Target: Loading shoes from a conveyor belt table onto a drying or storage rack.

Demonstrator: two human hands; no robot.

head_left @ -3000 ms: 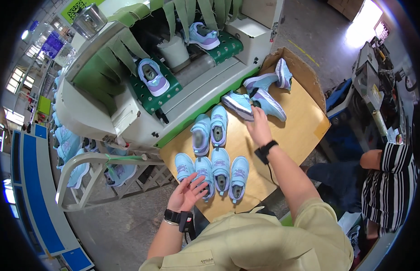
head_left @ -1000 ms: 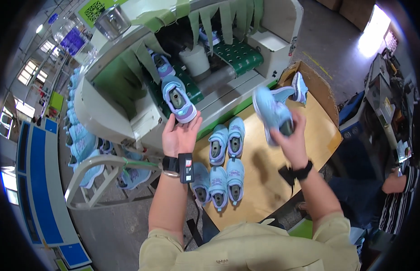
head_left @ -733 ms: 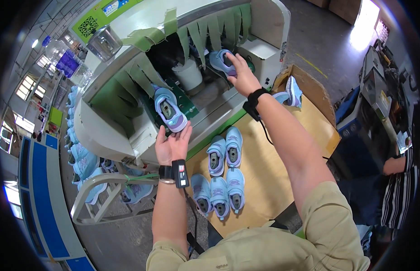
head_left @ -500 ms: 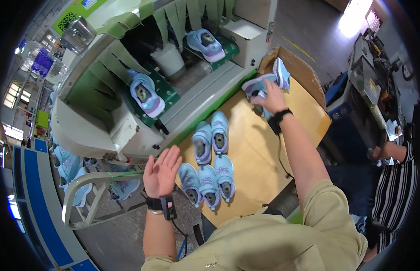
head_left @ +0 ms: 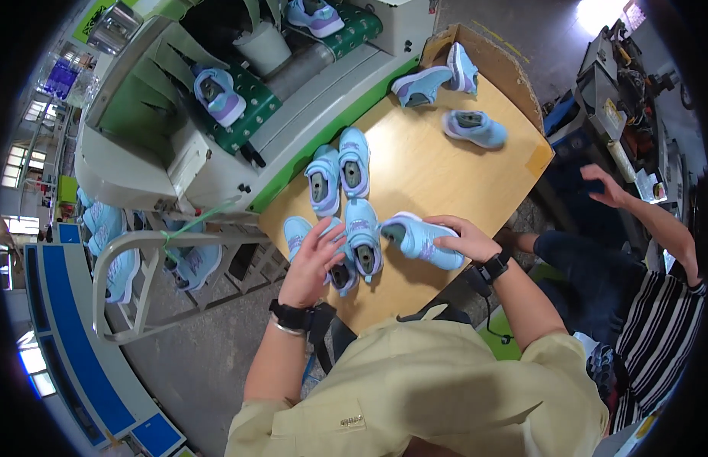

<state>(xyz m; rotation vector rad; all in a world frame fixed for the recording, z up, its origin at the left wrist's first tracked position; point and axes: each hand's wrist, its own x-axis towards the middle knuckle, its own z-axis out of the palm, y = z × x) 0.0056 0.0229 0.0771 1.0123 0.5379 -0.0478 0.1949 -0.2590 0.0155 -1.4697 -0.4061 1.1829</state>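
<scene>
A light blue sneaker point(head_left: 424, 241) is gripped in my right hand point(head_left: 470, 242) at the near side of the wooden table point(head_left: 415, 171). Its opening points left, toward the group of shoes. My left hand point(head_left: 314, 263), empty with fingers spread, hovers over the nearest row and partly hides those sneakers. In that row one sneaker point(head_left: 362, 238) shows fully, while two behind the hand show only in part. Just beyond stand two more, a left sneaker point(head_left: 322, 183) and a right sneaker point(head_left: 354, 162). Dark inserts show in several openings.
Two sneakers point(head_left: 424, 85) lean by the cardboard point(head_left: 514, 68) at the far corner; a slightly blurred sneaker point(head_left: 476, 128) lies nearer. A machine's green conveyor point(head_left: 255, 114) carries shoes at the left. A person's hand point(head_left: 607, 186) is raised at the right; a metal rack point(head_left: 144, 289) stands left.
My right hand has come back from the far corner with a sneaker. My left hand has moved right, over the near row. Another sneaker now lies apart near the table's right side.
</scene>
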